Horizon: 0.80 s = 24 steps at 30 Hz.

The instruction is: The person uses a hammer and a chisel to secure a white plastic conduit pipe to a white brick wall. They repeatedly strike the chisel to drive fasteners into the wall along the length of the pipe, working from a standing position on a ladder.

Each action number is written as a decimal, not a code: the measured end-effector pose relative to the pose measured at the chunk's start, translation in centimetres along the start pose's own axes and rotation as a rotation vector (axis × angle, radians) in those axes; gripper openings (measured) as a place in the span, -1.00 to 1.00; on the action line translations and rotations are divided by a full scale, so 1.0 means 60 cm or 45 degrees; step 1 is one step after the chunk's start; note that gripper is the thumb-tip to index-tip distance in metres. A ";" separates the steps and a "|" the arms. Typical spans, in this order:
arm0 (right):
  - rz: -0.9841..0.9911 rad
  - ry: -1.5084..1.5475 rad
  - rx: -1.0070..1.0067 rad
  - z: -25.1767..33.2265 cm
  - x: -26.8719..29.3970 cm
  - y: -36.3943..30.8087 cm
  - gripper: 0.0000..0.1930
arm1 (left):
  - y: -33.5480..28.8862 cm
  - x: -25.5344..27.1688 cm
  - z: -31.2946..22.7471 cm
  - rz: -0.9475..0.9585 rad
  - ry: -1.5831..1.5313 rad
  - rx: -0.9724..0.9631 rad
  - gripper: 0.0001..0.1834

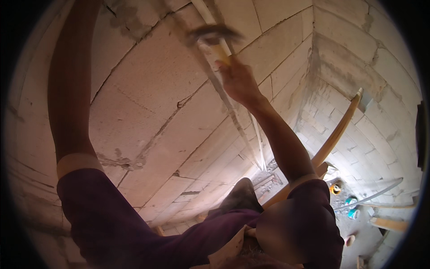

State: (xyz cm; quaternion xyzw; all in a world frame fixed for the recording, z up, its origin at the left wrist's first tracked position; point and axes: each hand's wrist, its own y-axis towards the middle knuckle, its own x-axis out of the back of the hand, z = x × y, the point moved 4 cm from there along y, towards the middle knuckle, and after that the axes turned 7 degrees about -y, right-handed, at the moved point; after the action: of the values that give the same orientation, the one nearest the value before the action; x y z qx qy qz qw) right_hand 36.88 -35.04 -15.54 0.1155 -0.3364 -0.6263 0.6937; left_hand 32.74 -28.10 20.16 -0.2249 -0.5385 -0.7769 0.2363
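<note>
One hammer, held in the closed grip of the right hand near the white strip on the block wall, probably stiff and head-heavy, best taken low on its yellow handle, with the left hand out of view, its grip impossible to tell.

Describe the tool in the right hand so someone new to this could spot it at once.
On the wall of large pale blocks, find the right hand, raised near the top middle. The hammer-like tool juts upward from that fist. Its yellow handle and dark, blurred crosswise head set it apart from the slim whitish strip behind it.
</note>
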 end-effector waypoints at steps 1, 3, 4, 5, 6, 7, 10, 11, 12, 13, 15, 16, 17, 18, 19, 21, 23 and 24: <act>0.124 -0.061 -0.074 -0.005 -0.012 0.005 -0.55 | 0.001 -0.002 -0.002 -0.032 0.055 -0.110 -0.59; 0.017 -0.125 0.197 0.013 0.019 0.016 -0.56 | 0.000 -0.007 0.013 -0.105 0.186 -0.310 -0.59; 0.003 -0.065 0.186 0.032 0.035 0.016 -0.56 | 0.001 -0.007 0.018 -0.109 0.165 -0.297 -0.60; -0.009 0.000 0.176 0.052 0.049 0.016 -0.56 | 0.002 -0.008 0.021 -0.113 0.145 -0.283 -0.61; 0.001 0.148 0.022 0.075 0.068 0.010 -0.56 | 0.004 -0.008 0.015 -0.124 0.114 -0.277 -0.62; 0.010 0.296 -0.131 0.085 0.073 0.009 -0.57 | 0.005 -0.007 0.012 -0.099 0.083 -0.202 -0.63; -0.262 0.058 0.228 0.048 0.014 0.032 -0.54 | 0.011 -0.003 0.002 -0.059 -0.008 -0.064 -0.64; -0.144 0.015 0.154 0.038 0.009 0.034 -0.54 | 0.018 -0.011 0.015 -0.073 -0.019 -0.063 -0.64; -0.019 -0.017 0.083 0.046 0.011 0.034 -0.54 | 0.019 -0.012 0.025 -0.081 -0.019 -0.058 -0.63; 0.102 -0.065 0.018 0.051 0.023 0.034 -0.54 | 0.017 -0.007 0.021 -0.078 0.017 -0.046 -0.63; 0.285 -0.199 -0.031 0.064 0.060 0.022 -0.61 | 0.005 -0.003 0.004 -0.055 0.083 -0.020 -0.61; 0.370 -0.271 -0.046 0.063 0.078 0.015 -0.63 | 0.005 -0.001 0.003 -0.069 0.106 0.004 -0.60; 0.337 -0.169 -0.166 0.047 0.090 0.006 -0.61 | 0.004 -0.002 0.003 -0.083 0.129 0.029 -0.58; 0.302 -0.067 -0.296 0.024 0.098 -0.012 -0.58 | 0.003 -0.004 0.002 -0.090 0.144 0.050 -0.56; 0.272 0.041 -0.422 0.005 0.104 -0.027 -0.56 | 0.001 -0.001 0.007 -0.076 0.148 0.093 -0.55; 0.194 0.190 -0.502 -0.022 0.123 -0.057 -0.51 | -0.005 0.007 0.014 -0.042 0.167 0.177 -0.51; 0.153 0.288 -0.586 -0.032 0.130 -0.082 -0.48 | -0.013 0.004 0.014 -0.069 0.230 0.089 -0.51; 0.149 0.305 -0.631 -0.030 0.136 -0.093 -0.47 | -0.016 -0.003 0.012 -0.078 0.251 0.045 -0.51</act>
State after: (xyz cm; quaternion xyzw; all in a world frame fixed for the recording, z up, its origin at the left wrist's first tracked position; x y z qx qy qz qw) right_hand 33.48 -44.31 -17.49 -0.0040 -0.0948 -0.6303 0.7705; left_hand 32.37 -27.11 19.60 -0.1264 -0.5329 -0.7926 0.2682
